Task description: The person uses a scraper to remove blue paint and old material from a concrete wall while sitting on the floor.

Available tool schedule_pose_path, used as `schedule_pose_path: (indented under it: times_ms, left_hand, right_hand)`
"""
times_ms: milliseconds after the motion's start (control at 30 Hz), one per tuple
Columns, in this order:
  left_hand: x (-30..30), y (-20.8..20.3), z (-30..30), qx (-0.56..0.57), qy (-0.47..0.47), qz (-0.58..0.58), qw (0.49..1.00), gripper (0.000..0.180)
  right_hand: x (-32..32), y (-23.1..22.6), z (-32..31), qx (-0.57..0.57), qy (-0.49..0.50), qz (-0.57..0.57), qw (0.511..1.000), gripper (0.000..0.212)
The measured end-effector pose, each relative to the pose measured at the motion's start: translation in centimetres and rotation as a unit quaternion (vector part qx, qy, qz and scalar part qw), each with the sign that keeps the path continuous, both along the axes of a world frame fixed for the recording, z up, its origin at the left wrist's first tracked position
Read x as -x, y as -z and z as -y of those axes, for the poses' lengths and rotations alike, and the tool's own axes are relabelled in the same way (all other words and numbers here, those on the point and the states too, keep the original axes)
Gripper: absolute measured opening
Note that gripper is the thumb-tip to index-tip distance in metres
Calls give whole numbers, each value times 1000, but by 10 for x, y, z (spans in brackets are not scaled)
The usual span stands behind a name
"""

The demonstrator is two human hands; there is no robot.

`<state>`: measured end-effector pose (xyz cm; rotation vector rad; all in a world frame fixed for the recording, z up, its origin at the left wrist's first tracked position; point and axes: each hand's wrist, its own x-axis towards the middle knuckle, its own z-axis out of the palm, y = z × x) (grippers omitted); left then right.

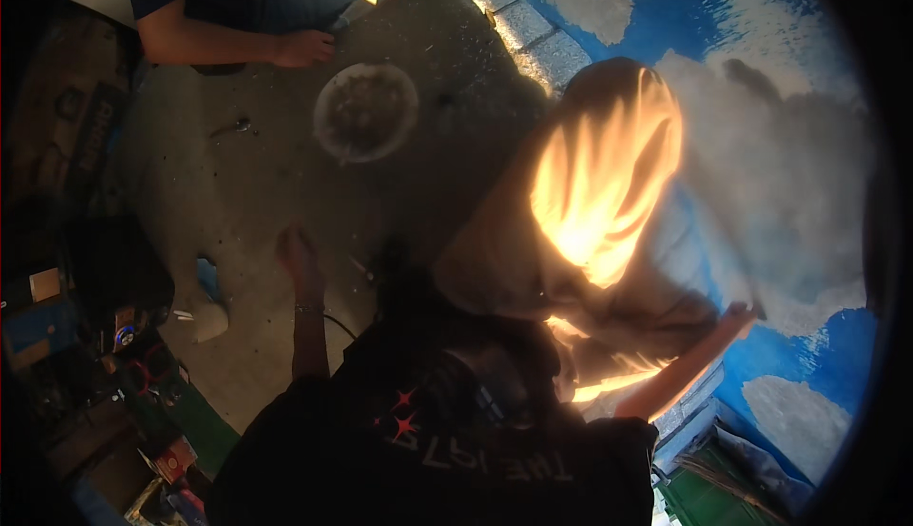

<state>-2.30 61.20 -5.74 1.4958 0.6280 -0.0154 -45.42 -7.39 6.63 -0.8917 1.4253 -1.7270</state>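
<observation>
My left hand [299, 252] hangs low over the dim floor, with a thin band at its wrist. It is dark and smeared, so its fingers do not read clearly. Out to the right, beyond my bent knee [609, 174] in sunlit tan trousers, my right hand [738, 321] is closed beside the painted wall. A small dark tip shows past its fingers; what it belongs to cannot be made out. Ahead of me on the floor stands a round pale-rimmed basin [412, 107] with dark, lumpy contents.
Across from me another person's hand [306, 48] reaches toward the basin. A small dark tool [233, 127] lies on the floor. Boxes and clutter [171, 457] crowd the left side. A blue and grey wall [780, 193] rises at right, near a green container [709, 483].
</observation>
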Motion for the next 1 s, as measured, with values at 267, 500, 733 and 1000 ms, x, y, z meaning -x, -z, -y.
schedule_pose_path:
  times_ms: [267,500,733,1000]
  left_hand:
    - [-46,-8,59,-105,75,60,990,24]
    - [-61,-44,194,-282,336,255,862,25]
    - [-78,-14,255,-541,452,289,648,25]
    - [-58,-11,209,-466,428,274,724,26]
  right_hand:
    - [-23,46,4,64,69,-127,987,44]
    - [-52,58,-18,-37,135,-29,990,57]
    - [-47,64,-21,-56,100,12,993,51]
    - [-45,53,-20,-31,97,53,993,31]
